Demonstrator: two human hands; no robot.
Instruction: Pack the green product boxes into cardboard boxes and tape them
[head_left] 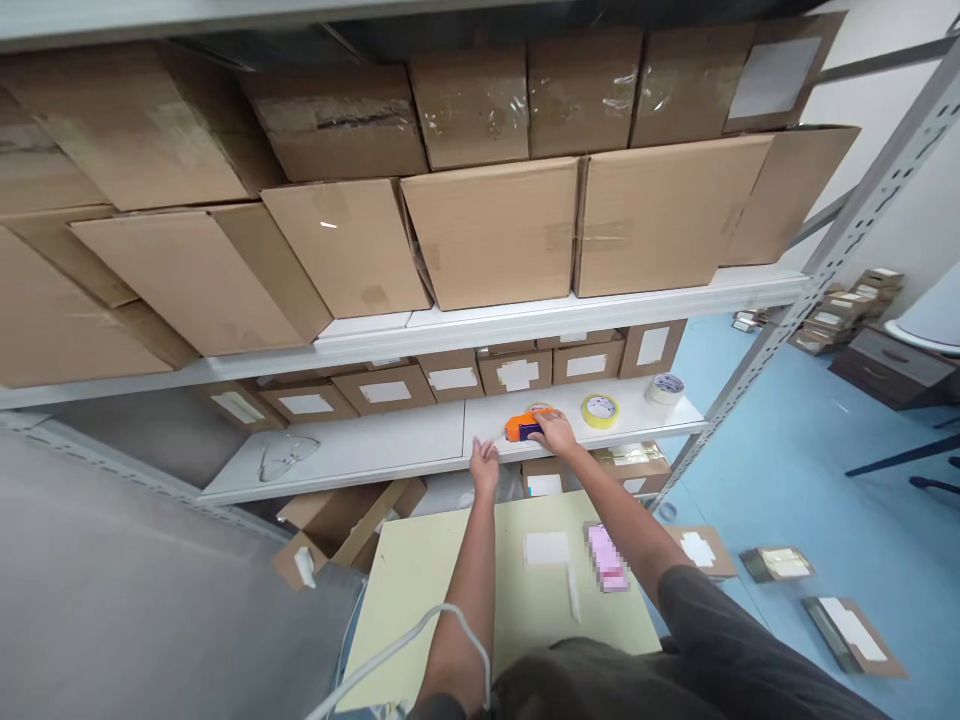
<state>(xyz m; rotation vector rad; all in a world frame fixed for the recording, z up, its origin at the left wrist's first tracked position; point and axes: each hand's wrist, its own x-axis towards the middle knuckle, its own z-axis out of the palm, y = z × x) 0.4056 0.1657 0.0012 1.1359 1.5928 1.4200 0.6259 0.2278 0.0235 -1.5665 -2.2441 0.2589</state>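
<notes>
My right hand [556, 433] is wrapped around an orange and dark blue tape dispenser [517, 427] at the front of the middle shelf. To its left, my left hand [484, 466] has its fingers pinched together. A thin pale strip of tape [498, 438] runs from the dispenser toward those fingertips. Just behind the dispenser, part of a tape roll [538, 407] shows. A yellow-edged tape roll [600, 410] lies flat to the right of my right hand, and a white tape roll [665, 389] is farther right.
Cardboard boxes [491, 232] fill the upper shelf; smaller labelled boxes [517, 374] line the middle shelf's back. Below me, a pale yellow tabletop [420, 570] carries white paper [546, 548], a pen-like white stick [573, 594] and a pink phone-shaped item [607, 558]. A white cable [397, 645] crosses in front.
</notes>
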